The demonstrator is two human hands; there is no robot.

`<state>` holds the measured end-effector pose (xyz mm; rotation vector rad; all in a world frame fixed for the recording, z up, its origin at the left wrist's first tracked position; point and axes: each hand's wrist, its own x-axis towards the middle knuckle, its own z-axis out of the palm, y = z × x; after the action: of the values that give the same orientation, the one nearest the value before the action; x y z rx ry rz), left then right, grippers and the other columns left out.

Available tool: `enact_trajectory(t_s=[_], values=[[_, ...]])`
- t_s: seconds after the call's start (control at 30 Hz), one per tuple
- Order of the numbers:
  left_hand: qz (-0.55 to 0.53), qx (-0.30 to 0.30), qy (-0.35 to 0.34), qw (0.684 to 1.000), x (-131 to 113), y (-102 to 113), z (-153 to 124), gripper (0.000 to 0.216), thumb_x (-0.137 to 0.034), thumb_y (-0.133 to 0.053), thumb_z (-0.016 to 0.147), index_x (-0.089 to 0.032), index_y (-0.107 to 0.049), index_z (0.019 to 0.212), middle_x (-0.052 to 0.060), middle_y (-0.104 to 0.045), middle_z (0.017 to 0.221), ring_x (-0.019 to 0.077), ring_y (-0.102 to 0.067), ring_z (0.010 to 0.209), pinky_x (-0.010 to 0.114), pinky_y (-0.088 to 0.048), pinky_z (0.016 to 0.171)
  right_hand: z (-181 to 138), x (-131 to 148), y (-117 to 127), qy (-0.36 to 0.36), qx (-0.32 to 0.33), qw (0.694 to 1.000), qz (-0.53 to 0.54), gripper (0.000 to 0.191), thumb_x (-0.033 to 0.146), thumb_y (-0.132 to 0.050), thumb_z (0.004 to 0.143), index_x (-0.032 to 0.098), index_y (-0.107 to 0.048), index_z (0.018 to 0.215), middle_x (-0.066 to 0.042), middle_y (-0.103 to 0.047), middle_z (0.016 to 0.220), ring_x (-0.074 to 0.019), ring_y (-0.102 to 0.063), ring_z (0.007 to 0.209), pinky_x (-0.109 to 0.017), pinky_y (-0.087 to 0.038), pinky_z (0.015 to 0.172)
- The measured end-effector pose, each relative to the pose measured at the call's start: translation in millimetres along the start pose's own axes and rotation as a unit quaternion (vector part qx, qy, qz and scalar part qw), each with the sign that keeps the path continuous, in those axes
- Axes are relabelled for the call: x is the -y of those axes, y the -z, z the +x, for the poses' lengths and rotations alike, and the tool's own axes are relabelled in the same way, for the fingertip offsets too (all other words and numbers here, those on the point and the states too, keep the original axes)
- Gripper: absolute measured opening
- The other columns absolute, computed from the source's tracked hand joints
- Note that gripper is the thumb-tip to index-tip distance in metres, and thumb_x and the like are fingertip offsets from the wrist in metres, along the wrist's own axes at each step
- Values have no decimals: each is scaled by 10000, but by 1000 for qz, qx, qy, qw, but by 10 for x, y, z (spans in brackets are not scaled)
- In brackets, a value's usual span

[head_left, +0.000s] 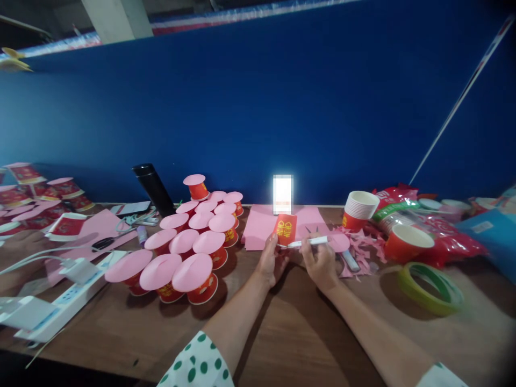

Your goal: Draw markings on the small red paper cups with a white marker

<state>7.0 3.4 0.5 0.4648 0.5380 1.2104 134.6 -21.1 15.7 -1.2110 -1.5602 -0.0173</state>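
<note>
My left hand [273, 262] is closed around a red paper cup [287, 230] with gold characters on its side. My right hand [320, 262] pinches a white pen [312, 242], its tip at the lower edge of the cup. Behind both hands lie pink paper sheets [258, 226]. Beside the right hand are a round pink paper disc [339, 242] and pink paper scraps [368, 250]. To the left, several red cups [202, 288] stand in rows, each topped with a pink paper disc [192, 272].
A power strip [70, 294] with chargers, scissors [102, 243] and a black bottle [153, 188] are at left. Further left is another person's hand [24, 250]. At right are stacked cups [360, 209], a single cup [409, 242], a red plastic bag [455, 236] and tape rolls [429, 303].
</note>
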Motion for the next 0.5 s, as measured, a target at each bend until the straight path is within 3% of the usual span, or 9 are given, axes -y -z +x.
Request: enact_trajectory(t_s=[0.3, 0.5], values=[[0, 1, -9, 1000, -7, -24, -7, 335, -377, -668, 756, -216, -591, 1039, 27, -688, 905, 150, -653, 770, 275, -507, 737, -2, -4, -6, -2, 1, 1000, -3, 251, 342, -419, 917, 198, -531, 745, -59, -637, 686, -189, -602, 643, -302, -464, 596], [9, 10, -9, 1000, -1, -16, -9, 358, -387, -659, 761, -217, -593, 1069, 38, -693, 938, 143, -655, 743, 273, -512, 732, 2, -1, 2, -3, -2, 1000, -6, 236, 333, -422, 915, 198, -531, 756, -53, -633, 675, -182, -590, 613, -300, -460, 594]])
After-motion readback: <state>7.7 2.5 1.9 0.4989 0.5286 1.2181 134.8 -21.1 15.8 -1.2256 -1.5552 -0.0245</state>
